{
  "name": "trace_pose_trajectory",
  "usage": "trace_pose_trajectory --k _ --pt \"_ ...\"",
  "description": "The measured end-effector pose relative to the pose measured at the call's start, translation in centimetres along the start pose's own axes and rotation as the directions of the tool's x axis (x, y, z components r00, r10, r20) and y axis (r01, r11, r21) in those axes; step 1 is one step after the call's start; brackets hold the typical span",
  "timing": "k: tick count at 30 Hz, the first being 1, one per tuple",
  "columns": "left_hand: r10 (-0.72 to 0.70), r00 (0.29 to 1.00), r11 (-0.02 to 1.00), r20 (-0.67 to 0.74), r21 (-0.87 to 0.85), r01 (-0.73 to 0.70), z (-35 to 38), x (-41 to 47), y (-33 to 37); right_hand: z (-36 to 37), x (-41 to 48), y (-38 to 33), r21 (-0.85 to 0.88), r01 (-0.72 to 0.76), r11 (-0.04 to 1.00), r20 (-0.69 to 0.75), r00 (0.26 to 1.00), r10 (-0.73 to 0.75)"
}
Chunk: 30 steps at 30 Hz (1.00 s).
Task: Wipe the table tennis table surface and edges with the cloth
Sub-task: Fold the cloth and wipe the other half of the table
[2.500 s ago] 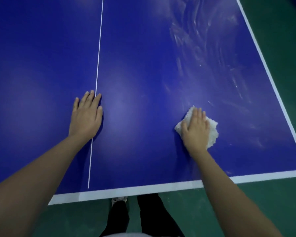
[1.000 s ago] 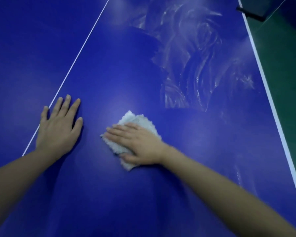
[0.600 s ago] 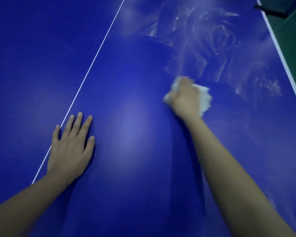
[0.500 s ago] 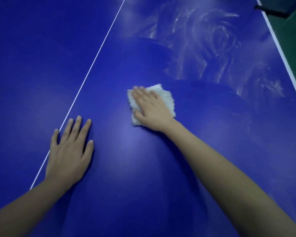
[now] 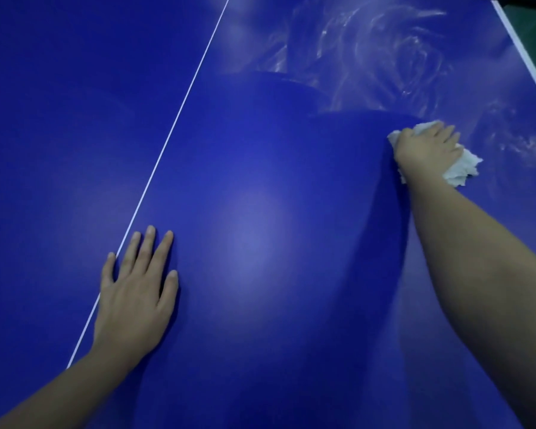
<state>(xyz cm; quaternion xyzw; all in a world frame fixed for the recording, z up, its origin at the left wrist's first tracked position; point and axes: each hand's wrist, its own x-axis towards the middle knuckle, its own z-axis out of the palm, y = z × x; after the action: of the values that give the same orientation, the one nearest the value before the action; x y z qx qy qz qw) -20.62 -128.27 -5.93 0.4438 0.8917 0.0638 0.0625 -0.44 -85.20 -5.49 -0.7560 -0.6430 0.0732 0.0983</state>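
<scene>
Cloth [image 5: 460, 170] lies bunched on the table [image 5: 260, 150], right side, mid-depth. Right hand [image 5: 424, 150] is palm-down on it, fingers laid over it, pressing, not clenched. Pale smears [image 5: 384, 51] start just beyond it, far right. Left hand [image 5: 136, 292] is flat, fingers straight, near left, little finger touching the centre line [image 5: 180, 106].

- Table [image 5: 260, 196]: glossy blue top with a thin white line running lengthwise and a white band along its right edge; pale swirled smears cover the far right part.
- Cloth [image 5: 458, 171]: white, fluffy and crumpled, lying on the top near the smears, partly under the right hand [image 5: 427, 147].
</scene>
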Motion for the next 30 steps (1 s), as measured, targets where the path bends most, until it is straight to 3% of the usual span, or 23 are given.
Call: trace_pose_trajectory --k 3,5,6,8,10,12,14,16,18,20,22,24,26,28,30 --pt "-0.002 1.000 1.000 -0.004 -0.003 0.002 0.1 0.0 -0.2 0.2 -2.7 -4.7 0.011 0.091 0.996 -0.003 0.996 -0.091" --pt "-0.001 1.000 1.000 -0.008 -0.004 0.001 0.1 0.1 -0.2 0.2 -7.0 -8.6 0.021 0.376 0.926 0.024 0.926 -0.377" --pt "0.001 1.000 1.000 -0.009 -0.005 -0.001 0.2 0.1 -0.3 0.6 -9.5 -10.3 0.018 0.549 0.836 0.055 0.834 -0.549" --pt "0.004 1.000 1.000 -0.014 -0.009 -0.004 0.2 0.0 -0.5 1.8 -14.9 -12.2 0.042 0.811 0.584 0.123 0.576 -0.808" --pt "0.008 1.000 1.000 -0.020 -0.010 -0.009 0.3 0.0 -0.6 2.3 -19.2 -11.9 0.087 0.923 0.374 0.203 0.351 -0.914" --pt "0.006 1.000 1.000 -0.024 -0.014 -0.007 0.3 0.0 -0.6 2.1 -21.2 -9.1 0.127 0.943 0.309 0.221 0.277 -0.935" --pt "-0.001 1.000 1.000 -0.021 -0.016 0.001 0.2 0.0 -0.5 1.1 -21.3 -4.8 0.145 0.924 0.353 0.225 0.317 -0.921" --pt "-0.003 1.000 1.000 -0.023 -0.017 0.002 0.1 0.1 -0.5 -0.6 -19.9 0.5 0.142 0.877 0.458 0.226 0.422 -0.878" --pt "-0.004 1.000 1.000 -0.027 -0.020 0.003 0.3 0.2 -0.7 -2.5 -17.8 6.7 0.114 0.779 0.617 0.187 0.593 -0.783" --pt "-0.004 1.000 1.000 -0.028 -0.005 0.004 0.6 0.1 -0.8 -4.4 -15.9 13.7 0.080 0.593 0.801 0.124 0.791 -0.599" --pt "-0.002 1.000 1.000 -0.030 0.014 0.002 0.8 0.2 -0.9 -6.3 -15.5 19.6 0.033 0.417 0.908 0.094 0.904 -0.418" --pt "0.007 1.000 1.000 -0.018 0.023 -0.007 0.7 0.2 -0.8 -7.3 -17.3 22.7 -0.016 0.341 0.940 0.106 0.935 -0.337" --pt "0.017 1.000 1.000 0.005 0.007 -0.017 0.4 0.3 -0.4 -7.2 -20.1 22.9 -0.024 0.379 0.925 0.129 0.919 -0.374" --pt "0.043 0.999 0.998 0.019 -0.037 -0.043 0.3 -1.1 0.2 -7.2 -25.7 21.2 0.016 0.491 0.871 0.175 0.856 -0.486" --pt "0.092 0.995 0.991 0.032 -0.104 -0.089 0.4 -4.2 0.5 -7.3 -33.3 19.0 0.088 0.634 0.769 0.259 0.731 -0.632"
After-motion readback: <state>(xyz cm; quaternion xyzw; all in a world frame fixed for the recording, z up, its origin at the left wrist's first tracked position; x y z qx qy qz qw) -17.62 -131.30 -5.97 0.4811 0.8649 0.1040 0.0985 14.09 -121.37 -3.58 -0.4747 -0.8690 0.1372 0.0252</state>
